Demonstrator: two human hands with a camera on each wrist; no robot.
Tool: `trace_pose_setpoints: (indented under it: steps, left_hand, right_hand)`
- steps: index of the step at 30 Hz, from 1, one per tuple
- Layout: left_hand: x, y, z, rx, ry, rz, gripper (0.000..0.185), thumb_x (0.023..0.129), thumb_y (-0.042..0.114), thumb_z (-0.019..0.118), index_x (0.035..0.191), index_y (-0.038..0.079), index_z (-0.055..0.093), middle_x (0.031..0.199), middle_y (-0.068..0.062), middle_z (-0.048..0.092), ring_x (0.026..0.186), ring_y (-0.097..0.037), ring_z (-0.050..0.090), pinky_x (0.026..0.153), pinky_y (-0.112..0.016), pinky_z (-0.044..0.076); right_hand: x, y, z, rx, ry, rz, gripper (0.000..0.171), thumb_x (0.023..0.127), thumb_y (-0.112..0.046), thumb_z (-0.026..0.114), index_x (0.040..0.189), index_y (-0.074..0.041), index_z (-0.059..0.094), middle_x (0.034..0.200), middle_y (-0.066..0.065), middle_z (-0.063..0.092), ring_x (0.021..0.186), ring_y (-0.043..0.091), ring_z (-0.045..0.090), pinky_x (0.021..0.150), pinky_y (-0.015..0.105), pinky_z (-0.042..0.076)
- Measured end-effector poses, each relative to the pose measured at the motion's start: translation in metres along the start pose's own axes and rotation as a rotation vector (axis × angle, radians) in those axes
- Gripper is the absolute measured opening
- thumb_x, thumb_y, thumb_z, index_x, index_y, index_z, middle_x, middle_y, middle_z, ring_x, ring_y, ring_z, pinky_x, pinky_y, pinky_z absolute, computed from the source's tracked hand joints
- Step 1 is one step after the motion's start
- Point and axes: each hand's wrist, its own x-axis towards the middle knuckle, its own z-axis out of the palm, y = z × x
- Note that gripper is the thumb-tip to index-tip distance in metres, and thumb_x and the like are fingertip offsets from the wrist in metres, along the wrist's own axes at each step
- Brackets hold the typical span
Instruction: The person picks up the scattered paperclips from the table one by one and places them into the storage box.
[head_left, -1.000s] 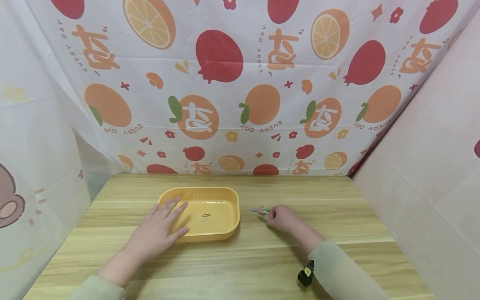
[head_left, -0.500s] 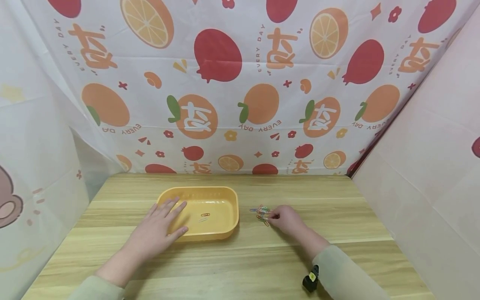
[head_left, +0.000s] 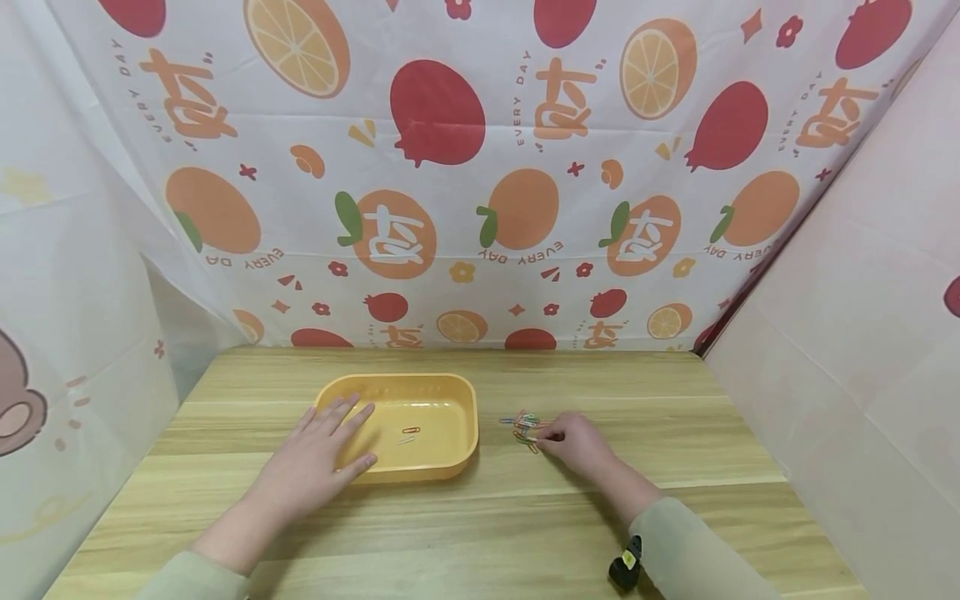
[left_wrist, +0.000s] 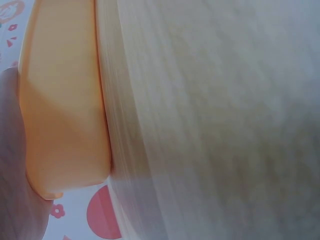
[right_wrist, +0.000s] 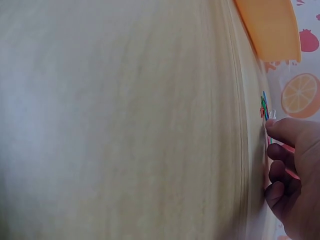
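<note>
On the wooden surface [head_left: 480,517], we are keeping our left hand [head_left: 318,462] flat and open on the yellow tray [head_left: 450,387] rim while our right hand [head_left: 577,442], fingers now uncurling slightly, is pinching at the paper-clip pile [head_left: 523,425] just right of the tray, none lifted yet.

A yellow-orange tray [head_left: 450,392] is set on a pale wood-grain table [head_left: 480,533]; right of the tray, multicoloured paper clips [head_left: 525,427]; behind, a fruit-printed white cloth [head_left: 480,167].
</note>
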Motion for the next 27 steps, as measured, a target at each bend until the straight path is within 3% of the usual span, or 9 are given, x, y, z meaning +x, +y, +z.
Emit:
trace_pose_setpoints:
  steps: [15,27]
  left_hand:
    - [0.0,0.0,0.001,0.002,-0.003,-0.004,0.076,0.095,0.062,0.052,0.155,0.019,0.036,0.159,-0.015,0.031,0.146,-0.038,0.025,0.122,-0.05,0.002]
    - [-0.001,0.001,0.0,0.011,-0.003,0.0,0.074,0.095,0.058,0.055,0.155,0.019,0.036,0.16,-0.014,0.03,0.147,-0.038,0.024,0.122,-0.049,0.001]
  right_hand:
    - [0.0,-0.002,-0.006,0.115,0.026,0.115,0.005,0.086,-0.026,0.078,0.091,-0.023,0.08,0.085,-0.011,0.067,0.077,0.009,0.058,0.069,0.031,0.052]
    - [0.005,-0.013,-0.01,0.248,0.011,0.14,0.008,0.088,-0.03,0.076,0.092,-0.024,0.079,0.092,-0.008,0.069,0.082,0.013,0.06,0.07,0.032,0.053]
